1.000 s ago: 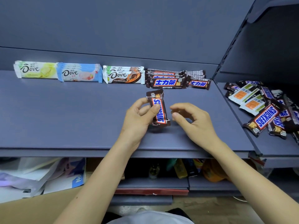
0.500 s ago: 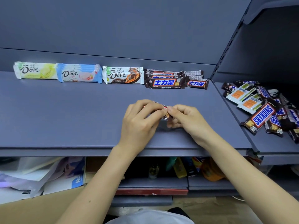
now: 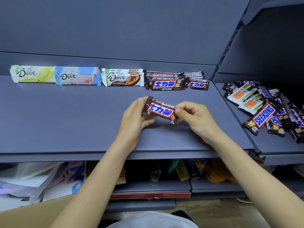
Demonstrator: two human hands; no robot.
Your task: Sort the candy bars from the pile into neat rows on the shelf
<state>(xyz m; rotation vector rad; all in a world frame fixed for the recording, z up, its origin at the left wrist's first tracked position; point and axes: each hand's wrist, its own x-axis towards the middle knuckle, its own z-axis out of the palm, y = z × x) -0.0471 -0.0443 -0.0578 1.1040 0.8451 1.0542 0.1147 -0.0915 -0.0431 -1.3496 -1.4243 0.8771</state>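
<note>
One Snickers bar (image 3: 162,110), pinched at its ends by left hand (image 3: 134,120) and right hand (image 3: 195,118) above the shelf (image 3: 65,120), long axis crosswise, matching row (image 3: 176,82) just beyond, nearer the right hand.

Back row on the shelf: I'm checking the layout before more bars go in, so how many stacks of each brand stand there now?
Dove stacks: 3
Snickers stacks: 2
Total: 5 stacks
</note>
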